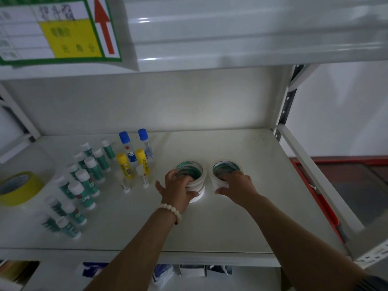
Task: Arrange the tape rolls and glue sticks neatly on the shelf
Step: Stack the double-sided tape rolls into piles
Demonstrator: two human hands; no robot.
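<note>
Two stacks of white tape rolls stand side by side in the middle of the white shelf (241, 223). My left hand (178, 189) grips the left tape stack (200, 175), fingers inside its core and thumb on its outer wall. My right hand (236, 184) grips the right tape stack (216, 177) the same way. Left of them stand several green-and-white glue sticks (88, 183) in rows, two yellow glue sticks (125, 165), two small white ones (142, 177) and two blue-capped glue bottles (128, 147). A yellow tape roll (21, 189) lies at the far left.
The upper shelf's front beam (231, 34) hangs overhead with a green-bordered label (56, 30) on it. A perforated metal upright (287, 101) and side rail (315, 175) bound the shelf on the right. Packages (189, 270) sit on the level below.
</note>
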